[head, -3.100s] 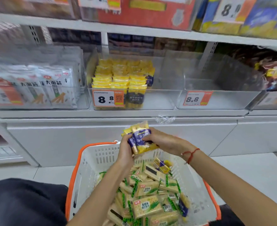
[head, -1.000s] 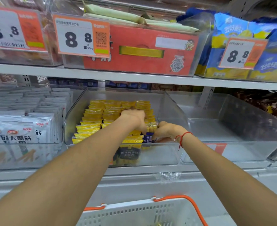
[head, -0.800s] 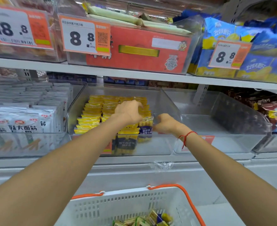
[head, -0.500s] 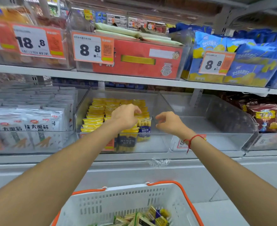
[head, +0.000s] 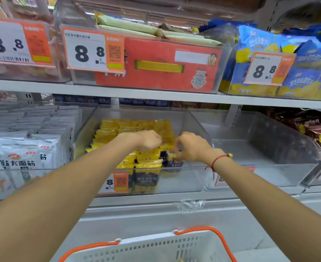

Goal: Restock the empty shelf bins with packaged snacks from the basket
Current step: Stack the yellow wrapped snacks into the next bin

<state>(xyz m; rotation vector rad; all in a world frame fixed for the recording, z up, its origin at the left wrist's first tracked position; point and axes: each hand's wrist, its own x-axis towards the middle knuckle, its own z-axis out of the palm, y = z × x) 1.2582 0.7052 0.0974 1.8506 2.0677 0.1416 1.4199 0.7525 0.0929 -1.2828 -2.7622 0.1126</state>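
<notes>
Snack packs (head: pixel 137 140) fill clear bin (head: pixel 195 178); right hand (head: pixel 191 148) pinches one, left hand (head: pixel 148 139) curled, grip unclear.

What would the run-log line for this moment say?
phase: placing | left hand: over yellow snack packs | right hand: pinching a pack | clear plastic bin: part-filled | white basket: below

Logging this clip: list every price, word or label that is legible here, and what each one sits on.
"18.8": price tag on the top-left bin.
"8.8": price tag on the bin with the red box.
"8.8": price tag on the blue bags.
"大面筋": white packets, lower left.
"8": tag on the yellow snacks' bin, partly hidden.
Small print, QR codes, snack wrappers: too blurred.
</notes>
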